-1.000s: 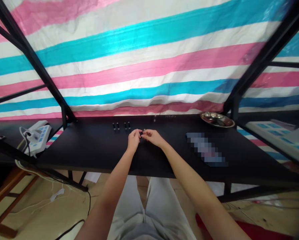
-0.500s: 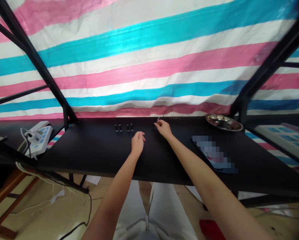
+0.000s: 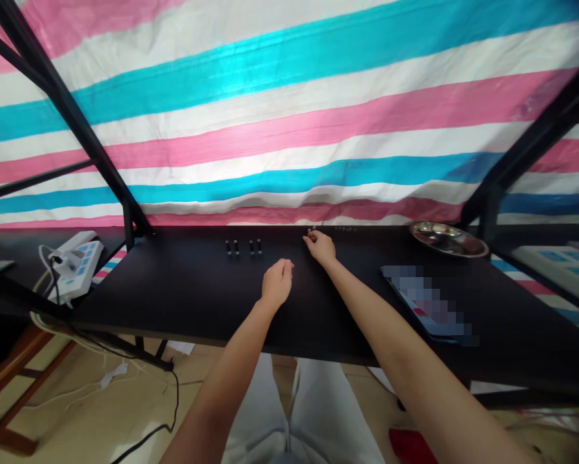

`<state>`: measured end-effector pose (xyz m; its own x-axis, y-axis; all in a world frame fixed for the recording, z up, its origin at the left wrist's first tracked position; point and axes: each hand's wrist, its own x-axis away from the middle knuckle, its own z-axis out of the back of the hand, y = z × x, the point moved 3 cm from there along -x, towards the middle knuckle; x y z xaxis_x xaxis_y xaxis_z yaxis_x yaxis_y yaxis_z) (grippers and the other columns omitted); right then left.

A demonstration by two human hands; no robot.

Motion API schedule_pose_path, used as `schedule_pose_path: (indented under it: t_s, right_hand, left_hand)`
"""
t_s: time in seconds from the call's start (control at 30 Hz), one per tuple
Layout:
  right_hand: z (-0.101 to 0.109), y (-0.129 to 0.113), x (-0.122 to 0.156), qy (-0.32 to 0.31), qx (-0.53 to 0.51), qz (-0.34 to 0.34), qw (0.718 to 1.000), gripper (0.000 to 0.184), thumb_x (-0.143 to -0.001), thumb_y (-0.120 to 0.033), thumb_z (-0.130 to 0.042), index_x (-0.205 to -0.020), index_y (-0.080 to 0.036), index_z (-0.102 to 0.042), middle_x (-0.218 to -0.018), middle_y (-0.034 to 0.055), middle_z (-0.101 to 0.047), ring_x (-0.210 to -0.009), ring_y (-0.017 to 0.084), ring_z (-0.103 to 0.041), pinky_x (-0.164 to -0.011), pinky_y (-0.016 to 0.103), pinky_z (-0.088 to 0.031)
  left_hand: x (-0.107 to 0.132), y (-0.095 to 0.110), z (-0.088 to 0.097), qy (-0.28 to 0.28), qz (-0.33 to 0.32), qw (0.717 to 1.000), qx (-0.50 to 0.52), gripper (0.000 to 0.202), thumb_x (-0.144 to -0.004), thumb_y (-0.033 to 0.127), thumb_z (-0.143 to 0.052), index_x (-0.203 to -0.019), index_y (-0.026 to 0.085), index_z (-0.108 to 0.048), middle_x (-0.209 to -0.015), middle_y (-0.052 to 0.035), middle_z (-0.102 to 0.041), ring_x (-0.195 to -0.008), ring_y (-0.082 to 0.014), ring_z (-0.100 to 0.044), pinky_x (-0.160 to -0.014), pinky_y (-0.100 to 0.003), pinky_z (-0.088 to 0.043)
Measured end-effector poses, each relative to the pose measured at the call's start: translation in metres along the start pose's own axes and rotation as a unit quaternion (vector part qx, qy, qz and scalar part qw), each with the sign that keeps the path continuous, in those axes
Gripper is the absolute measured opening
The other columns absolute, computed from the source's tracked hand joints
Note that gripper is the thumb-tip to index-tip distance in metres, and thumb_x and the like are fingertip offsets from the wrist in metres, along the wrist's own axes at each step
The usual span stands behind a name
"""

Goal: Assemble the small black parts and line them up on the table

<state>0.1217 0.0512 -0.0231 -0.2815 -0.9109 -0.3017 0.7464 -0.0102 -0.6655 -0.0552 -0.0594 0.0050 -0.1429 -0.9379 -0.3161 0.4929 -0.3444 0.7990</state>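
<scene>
At the far edge of the black table (image 3: 202,283), my right hand (image 3: 321,247) is bent with thumb and fingers pinched together. Tiny shiny pieces (image 3: 311,229) show right at its fingertips, too small to name; whether one is gripped is hidden. Nearer to me, my left hand (image 3: 277,281) hovers above or rests on the table, fingers curled together; their inside cannot be seen. To its left stand or lie several small dark cylinders with silvery ends (image 3: 236,247), set in two pairs. A row of tiny light pieces (image 3: 345,229) lies right of my right hand.
A round shiny metal dish (image 3: 449,240) sits at the back right. In front of it lies a flat, blurred-out device (image 3: 425,303). On the left is a white power strip (image 3: 79,270) with plugs and cables. Black metal posts (image 3: 110,171) and a striped sheet (image 3: 280,129) bound the table.
My left hand has shifted slightly right and toward me, its fingers now more curled. The right hand stays by the tiny pieces at the back edge. The view has turned a little.
</scene>
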Motion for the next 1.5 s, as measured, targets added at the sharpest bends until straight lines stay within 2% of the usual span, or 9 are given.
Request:
schedule_pose_path:
  t_s: [0.6,0.9,1.2,1.5]
  right_hand:
    - [-0.002,0.007,0.000,-0.002,0.012,0.019,1.000,0.019,-0.077,-0.030,-0.051,-0.087,-0.018,-0.063,-0.084,0.0084,-0.066,-0.077,0.020,-0.060,-0.069,0.030,-0.043]
    - [-0.004,0.020,0.001,0.037,-0.042,0.029,0.998,0.020,-0.076,-0.020,-0.046,-0.090,-0.013,-0.059,-0.090,0.0118,-0.064,-0.081,0.019,-0.059,-0.077,0.032,-0.043]
    - [-0.006,0.026,-0.004,0.042,-0.036,0.000,0.998,0.014,-0.071,-0.024,-0.053,-0.078,-0.015,-0.060,-0.074,0.0077,-0.064,-0.068,0.018,-0.057,-0.070,0.030,-0.044]
    - [-0.006,0.025,-0.010,0.017,-0.007,-0.038,0.999,0.015,-0.067,-0.022,-0.059,-0.077,-0.013,-0.066,-0.073,0.0079,-0.065,-0.067,0.017,-0.058,-0.069,0.028,-0.044]
  left_hand:
    - [0.001,0.003,0.001,-0.003,-0.010,1.000,0.007,0.034,-0.088,0.035,-0.029,-0.080,0.020,-0.059,-0.066,-0.0011,-0.057,-0.065,-0.0139,-0.052,-0.067,-0.025,-0.039]
    - [0.001,0.001,0.000,0.000,-0.017,1.000,0.006,0.034,-0.089,0.035,-0.029,-0.081,0.020,-0.059,-0.067,-0.0013,-0.058,-0.065,-0.0139,-0.053,-0.067,-0.025,-0.039]
    - [0.001,0.003,0.001,0.001,-0.017,1.000,0.005,0.032,-0.088,0.034,-0.030,-0.081,0.020,-0.059,-0.068,-0.0015,-0.058,-0.066,-0.0142,-0.053,-0.066,-0.025,-0.039]
    - [0.001,0.002,0.002,0.003,-0.018,1.000,0.006,0.032,-0.088,0.035,-0.031,-0.080,0.020,-0.058,-0.068,-0.0016,-0.058,-0.066,-0.0144,-0.053,-0.066,-0.026,-0.039]
